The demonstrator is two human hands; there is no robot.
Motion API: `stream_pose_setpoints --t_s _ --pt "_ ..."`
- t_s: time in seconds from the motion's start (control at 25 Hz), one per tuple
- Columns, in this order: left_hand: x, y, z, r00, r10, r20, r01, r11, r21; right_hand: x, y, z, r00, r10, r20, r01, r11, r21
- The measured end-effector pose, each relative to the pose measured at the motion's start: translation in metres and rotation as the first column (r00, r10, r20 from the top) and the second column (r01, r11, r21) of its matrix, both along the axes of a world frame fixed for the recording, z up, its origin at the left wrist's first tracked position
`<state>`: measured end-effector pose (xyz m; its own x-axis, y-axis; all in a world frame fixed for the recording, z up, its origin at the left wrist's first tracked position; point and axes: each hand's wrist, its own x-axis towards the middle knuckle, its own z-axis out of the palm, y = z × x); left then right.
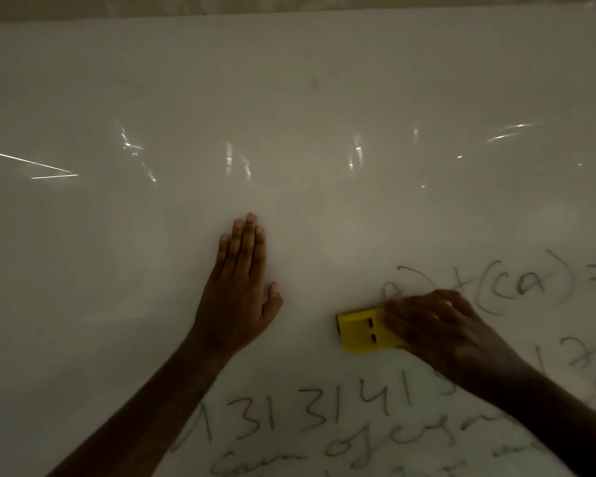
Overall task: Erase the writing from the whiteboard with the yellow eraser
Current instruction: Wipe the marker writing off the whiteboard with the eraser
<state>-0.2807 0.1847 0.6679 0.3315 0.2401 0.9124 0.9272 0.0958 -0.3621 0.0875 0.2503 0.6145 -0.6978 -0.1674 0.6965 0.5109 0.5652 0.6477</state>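
Observation:
A large whiteboard (289, 115) fills the view. My right hand (441, 328) grips the yellow eraser (362, 330) and presses it flat on the board; only the eraser's left half shows past my fingers. Dark marker writing (520, 284) with brackets and letters lies just above and right of that hand. A row of numbers (310, 411) and scrawled words (375, 445) run below the eraser. My left hand (241, 287) rests flat on the bare board to the eraser's left, fingers straight and close together, holding nothing.
The board's upper part and left side carry no writing, only bright light reflections (234, 160). A strip of wall (289, 5) shows above the board's top edge. More digits (585, 349) sit at the right border.

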Motion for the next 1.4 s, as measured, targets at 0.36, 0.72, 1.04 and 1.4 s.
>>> stream_pose_setpoints --t_s 0.36,0.72,1.04,1.4 --pt "0.033 0.012 0.004 0.999 -0.031 -0.018 0.031 0.999 -0.010 -0.023 0.016 0.054 0.967 0.045 -0.250 -0.058 0.997 -0.044" --pt "0.044 0.017 0.005 0.999 -0.026 -0.042 0.026 1.000 -0.005 0.051 0.021 0.017 0.997 0.010 -0.073 -0.012 0.999 -0.036" --pt "0.070 0.027 0.009 0.997 -0.060 -0.057 0.059 0.998 -0.021 0.036 0.029 0.039 0.964 0.036 -0.262 -0.057 0.996 -0.071" --pt "0.084 0.033 0.008 0.997 -0.030 -0.074 0.029 0.999 -0.023 0.118 0.047 0.046 0.965 -0.044 -0.260 0.021 0.996 -0.091"
